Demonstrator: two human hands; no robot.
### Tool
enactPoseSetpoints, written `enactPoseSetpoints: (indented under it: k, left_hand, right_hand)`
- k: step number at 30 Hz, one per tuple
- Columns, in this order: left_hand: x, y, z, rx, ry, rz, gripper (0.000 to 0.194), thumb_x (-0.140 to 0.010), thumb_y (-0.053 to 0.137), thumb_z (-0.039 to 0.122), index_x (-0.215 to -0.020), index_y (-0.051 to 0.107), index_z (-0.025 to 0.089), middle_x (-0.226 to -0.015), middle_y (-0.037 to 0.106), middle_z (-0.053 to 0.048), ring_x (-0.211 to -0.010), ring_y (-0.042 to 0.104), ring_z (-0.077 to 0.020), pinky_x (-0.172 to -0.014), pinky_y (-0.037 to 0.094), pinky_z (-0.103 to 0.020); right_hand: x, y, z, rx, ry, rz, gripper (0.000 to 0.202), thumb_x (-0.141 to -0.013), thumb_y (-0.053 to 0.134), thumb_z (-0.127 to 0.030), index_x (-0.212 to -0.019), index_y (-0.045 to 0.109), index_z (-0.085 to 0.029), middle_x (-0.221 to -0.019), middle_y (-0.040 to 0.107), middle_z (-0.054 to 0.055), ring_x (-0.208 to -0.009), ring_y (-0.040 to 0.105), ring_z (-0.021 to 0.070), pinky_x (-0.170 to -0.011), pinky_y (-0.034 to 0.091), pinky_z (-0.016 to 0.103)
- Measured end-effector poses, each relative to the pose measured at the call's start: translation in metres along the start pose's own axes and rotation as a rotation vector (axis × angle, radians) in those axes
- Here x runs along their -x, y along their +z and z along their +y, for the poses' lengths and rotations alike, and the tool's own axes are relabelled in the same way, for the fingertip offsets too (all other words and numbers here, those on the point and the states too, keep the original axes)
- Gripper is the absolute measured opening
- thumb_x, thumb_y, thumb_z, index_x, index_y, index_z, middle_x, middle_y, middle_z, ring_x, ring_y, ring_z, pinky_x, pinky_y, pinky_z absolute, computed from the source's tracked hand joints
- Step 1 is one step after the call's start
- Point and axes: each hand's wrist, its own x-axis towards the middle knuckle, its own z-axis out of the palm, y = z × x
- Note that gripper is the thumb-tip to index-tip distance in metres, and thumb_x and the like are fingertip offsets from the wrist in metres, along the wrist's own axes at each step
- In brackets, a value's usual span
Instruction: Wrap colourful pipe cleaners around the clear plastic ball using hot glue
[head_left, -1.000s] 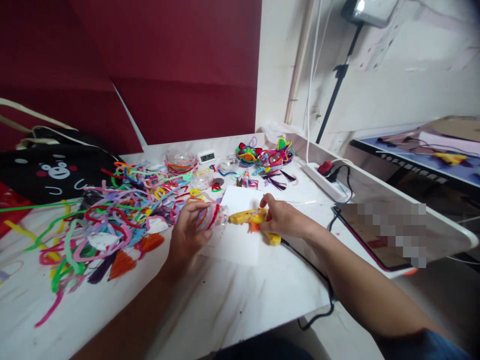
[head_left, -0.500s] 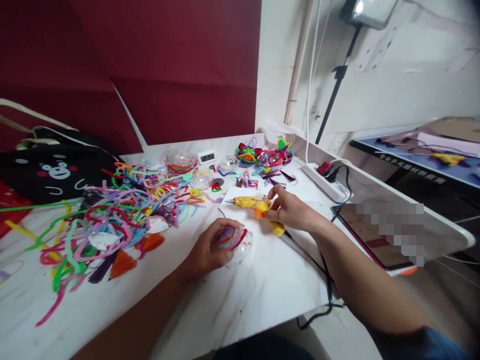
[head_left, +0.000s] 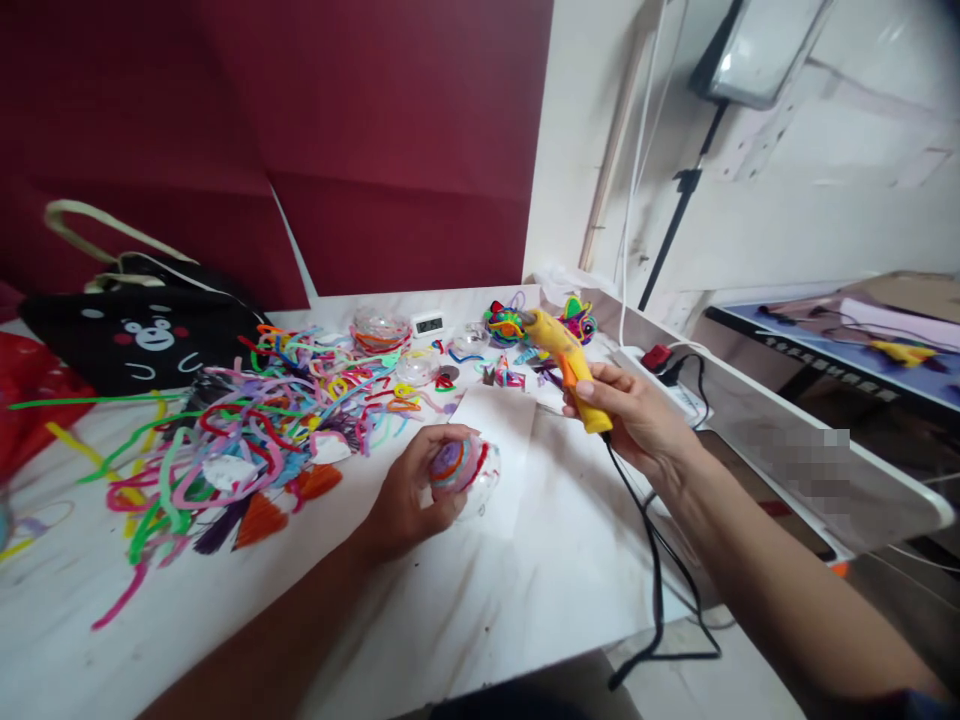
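Observation:
My left hand [head_left: 416, 490] is wrapped round a clear ball [head_left: 487, 478] with purple, orange, pink and red pipe cleaner curled on its left side. It holds the ball over the white table [head_left: 420, 620], near a sheet of white paper [head_left: 517, 430]. My right hand [head_left: 626, 405] grips a yellow glue gun [head_left: 562, 345] by its handle, raised above the table. The gun's nozzle points up and to the left, and its black cord [head_left: 649, 560] hangs down over the table's front edge.
Pipe cleaners [head_left: 247, 430] lie heaped at left beside orange tassels [head_left: 262, 520] and a black bag [head_left: 142, 335]. Farther back stand clear bowls [head_left: 379, 330], a small clock [head_left: 429, 325] and colourful figures [head_left: 579, 318]. A power strip [head_left: 682, 400] and tablet [head_left: 757, 490] are at right.
My right hand has lifted the glue gun off the table, moved right and tipped its nozzle upward. My left hand still holds the ball. The camera view has shifted slightly.

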Motion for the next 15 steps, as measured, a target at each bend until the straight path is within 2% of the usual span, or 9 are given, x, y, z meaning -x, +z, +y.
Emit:
enactPoseSetpoints:
  k: [3, 7, 10, 15]
  left_hand:
    - [-0.004, -0.004, 0.012, -0.154, 0.139, -0.011, 0.065, -0.077, 0.077, 0.013, -0.139, 0.067, 0.029, -0.138, 0.075, -0.014, -0.130, 0.075, -0.0338, -0.109, 0.063, -0.048]
    - [-0.005, -0.005, 0.024, -0.290, 0.273, -0.062, 0.080, -0.071, 0.075, 0.008, -0.147, 0.061, 0.029, -0.143, 0.072, -0.015, -0.134, 0.072, -0.0355, -0.116, 0.060, -0.052]
    - [-0.006, -0.006, 0.029, -0.323, 0.301, -0.075, 0.082, -0.072, 0.074, 0.009, -0.150, 0.058, 0.030, -0.146, 0.071, -0.016, -0.134, 0.073, -0.0360, -0.114, 0.062, -0.052]
    - [-0.008, -0.010, 0.031, -0.337, 0.310, -0.054, 0.081, -0.075, 0.074, 0.011, -0.153, 0.057, 0.031, -0.146, 0.072, -0.016, -0.135, 0.074, -0.0366, -0.114, 0.063, -0.053]
  right_hand:
    - [0.007, -0.002, 0.003, 0.062, 0.009, -0.053, 0.050, -0.050, 0.109, -0.037, -0.083, 0.076, -0.020, -0.074, 0.075, -0.002, -0.059, 0.067, 0.0101, -0.057, 0.056, 0.022]
    - [0.017, -0.007, 0.014, 0.138, -0.028, -0.109, 0.042, -0.058, 0.104, -0.036, -0.076, 0.069, -0.021, -0.067, 0.072, -0.003, -0.055, 0.060, 0.0104, -0.049, 0.047, 0.020]
    - [0.020, -0.012, 0.022, 0.180, -0.079, -0.149, 0.038, -0.064, 0.102, -0.035, -0.085, 0.073, -0.022, -0.074, 0.074, -0.002, -0.056, 0.057, 0.0106, -0.047, 0.043, 0.020]
    - [0.024, -0.021, 0.022, 0.255, -0.119, -0.298, 0.036, -0.076, 0.098, -0.037, -0.102, 0.077, -0.023, -0.090, 0.082, 0.005, -0.063, 0.063, 0.0142, -0.047, 0.043, 0.022]
